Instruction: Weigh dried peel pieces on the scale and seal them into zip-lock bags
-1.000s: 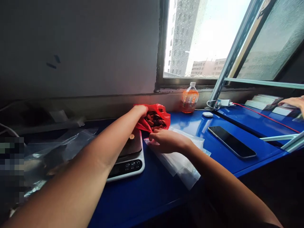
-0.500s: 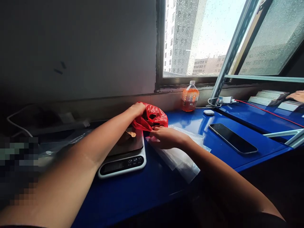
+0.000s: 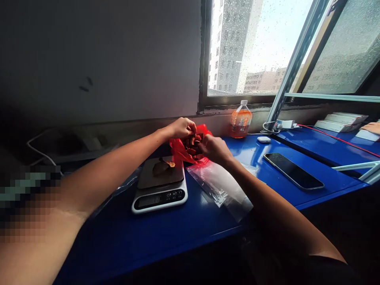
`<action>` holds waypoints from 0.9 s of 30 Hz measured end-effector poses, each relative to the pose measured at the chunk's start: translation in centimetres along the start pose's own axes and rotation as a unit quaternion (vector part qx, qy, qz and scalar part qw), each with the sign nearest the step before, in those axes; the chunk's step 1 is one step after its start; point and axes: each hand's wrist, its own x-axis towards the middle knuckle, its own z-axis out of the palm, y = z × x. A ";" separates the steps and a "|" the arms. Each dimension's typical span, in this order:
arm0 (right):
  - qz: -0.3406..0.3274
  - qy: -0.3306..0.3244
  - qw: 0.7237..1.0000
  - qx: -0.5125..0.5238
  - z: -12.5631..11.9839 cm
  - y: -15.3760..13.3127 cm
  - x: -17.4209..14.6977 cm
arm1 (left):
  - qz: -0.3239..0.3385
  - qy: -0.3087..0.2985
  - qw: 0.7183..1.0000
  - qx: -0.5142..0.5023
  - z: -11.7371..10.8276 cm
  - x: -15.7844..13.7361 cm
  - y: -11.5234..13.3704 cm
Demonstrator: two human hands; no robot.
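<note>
A red plastic bag [image 3: 177, 147] stands wide-mouthed behind the clear bags, with several dried, reddish-brown curled pieces [image 3: 192, 152] showing inside. My left hand [image 3: 184, 127] is closed at the far left of its mouth, fingers pinched on the rim. On the right side, my right hand [image 3: 218, 149] is curled in a fist around the bag's edge; its fingertips are partly hidden. Just left of the bag sits a white kitchen scale [image 3: 160, 206] with a dark plate, and a brown dried piece [image 3: 162, 168] lies on that plate.
Clear plastic bags [image 3: 227, 190] lie right of the scale. Beyond them are a phone [image 3: 293, 171], a white earbud case [image 3: 263, 139] and a bottle of orange drink [image 3: 241, 120]. A metal frame [image 3: 292, 65] rises by the window. Another person's hand [image 3: 371, 127] rests near white boxes [image 3: 341, 121].
The red bag's mouth has been spread open, so the dried pieces inside now show. My left hand has come up and right, away from over the scale; my right hand has risen slightly.
</note>
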 end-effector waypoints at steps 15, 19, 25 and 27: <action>0.025 0.123 0.991 0.035 0.6 0.8 1.1 | 0.070 0.022 0.997 0.026 1.5 -1.7 -0.4; -0.172 0.101 0.974 0.109 0.9 -2.6 -1.7 | 0.069 0.033 0.996 0.035 1.8 -3.6 -0.6; -0.330 0.072 0.936 0.098 2.6 -7.1 -4.7 | 0.076 0.099 0.990 0.066 -0.4 -10.9 0.7; -0.323 0.074 0.939 0.086 3.0 -7.4 -4.6 | 0.068 0.129 0.987 0.070 -1.2 -13.6 1.5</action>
